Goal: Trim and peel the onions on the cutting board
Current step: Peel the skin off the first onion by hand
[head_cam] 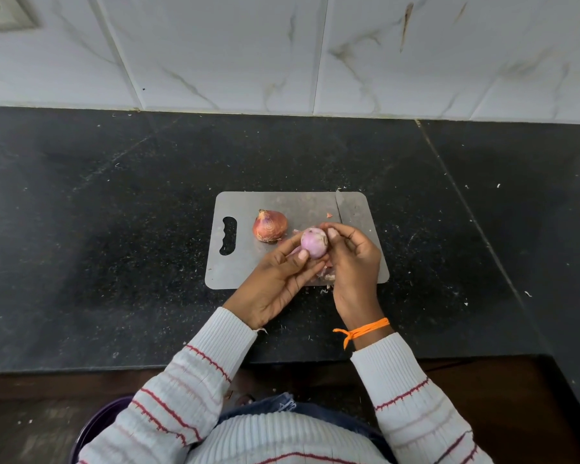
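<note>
A pale purple, mostly peeled onion [313, 243] is held above the grey metal cutting board [241, 262]. My left hand [277, 281] cradles it from below and the left, thumb against its side. My right hand [354, 259] pinches its top right side with thumb and fingertips. A second onion [269, 226], still in its brown-red skin, sits on the board to the left. A knife blade [340, 205] lies on the board behind my right hand, its handle hidden. Loose peel scraps [327, 277] lie on the board under my hands.
The board sits on a black speckled stone counter [114, 229] with a white tiled wall [282, 51] behind. A small peel piece [329, 215] lies near the knife. The counter's front edge runs just below my wrists. A dark purple bin rim [98, 426] shows at bottom left.
</note>
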The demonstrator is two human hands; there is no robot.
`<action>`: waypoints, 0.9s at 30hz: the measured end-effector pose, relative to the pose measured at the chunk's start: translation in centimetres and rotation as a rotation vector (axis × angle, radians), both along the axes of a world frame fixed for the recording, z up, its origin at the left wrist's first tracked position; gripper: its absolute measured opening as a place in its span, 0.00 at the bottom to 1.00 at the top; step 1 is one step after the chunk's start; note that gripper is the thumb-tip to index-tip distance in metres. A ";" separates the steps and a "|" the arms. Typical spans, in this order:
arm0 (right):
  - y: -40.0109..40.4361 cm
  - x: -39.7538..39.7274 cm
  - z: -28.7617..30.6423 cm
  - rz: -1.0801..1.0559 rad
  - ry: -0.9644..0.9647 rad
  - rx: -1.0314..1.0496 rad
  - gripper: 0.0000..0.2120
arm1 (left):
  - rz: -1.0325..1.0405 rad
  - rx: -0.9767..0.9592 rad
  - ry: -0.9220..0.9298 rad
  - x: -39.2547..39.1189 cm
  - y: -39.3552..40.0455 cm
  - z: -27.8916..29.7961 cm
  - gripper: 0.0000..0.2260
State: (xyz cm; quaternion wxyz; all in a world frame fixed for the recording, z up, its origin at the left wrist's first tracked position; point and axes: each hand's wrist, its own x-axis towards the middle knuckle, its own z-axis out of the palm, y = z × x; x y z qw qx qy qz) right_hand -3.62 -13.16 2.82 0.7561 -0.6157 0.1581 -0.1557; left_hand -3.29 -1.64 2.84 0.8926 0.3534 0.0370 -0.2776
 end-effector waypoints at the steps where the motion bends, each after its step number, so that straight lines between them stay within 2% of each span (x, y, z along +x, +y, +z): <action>1: -0.1 0.1 0.0 -0.009 0.004 0.003 0.10 | -0.005 0.010 -0.016 0.0 0.0 0.0 0.17; 4: -0.5 0.1 0.3 -0.073 0.020 0.001 0.15 | -0.013 0.031 -0.052 0.1 0.0 0.0 0.20; 6: -0.6 0.2 0.7 -0.060 0.040 0.010 0.15 | -0.007 0.034 -0.049 0.2 0.1 -0.2 0.20; 9: -0.2 0.1 0.6 0.036 0.071 0.011 0.11 | 0.017 0.053 -0.059 0.4 0.4 -0.5 0.20; 11: 0.2 0.0 0.4 0.094 0.082 -0.020 0.04 | 0.030 0.084 -0.081 0.4 0.5 -0.4 0.20; 14: 0.6 -0.1 0.2 0.102 0.085 -0.013 0.12 | 0.050 0.128 -0.091 0.3 0.2 -0.4 0.19; 19: 0.5 0.1 -0.1 0.033 0.030 0.063 0.02 | 0.068 0.106 -0.081 0.5 0.6 -0.5 0.17; 23: 0.2 0.2 -0.6 0.024 0.064 0.020 0.04 | 0.077 0.133 -0.110 0.7 0.7 -0.2 0.16; 27: -0.2 0.3 -0.7 0.017 0.063 0.003 0.11 | 0.086 0.141 -0.106 0.9 0.7 -0.1 0.16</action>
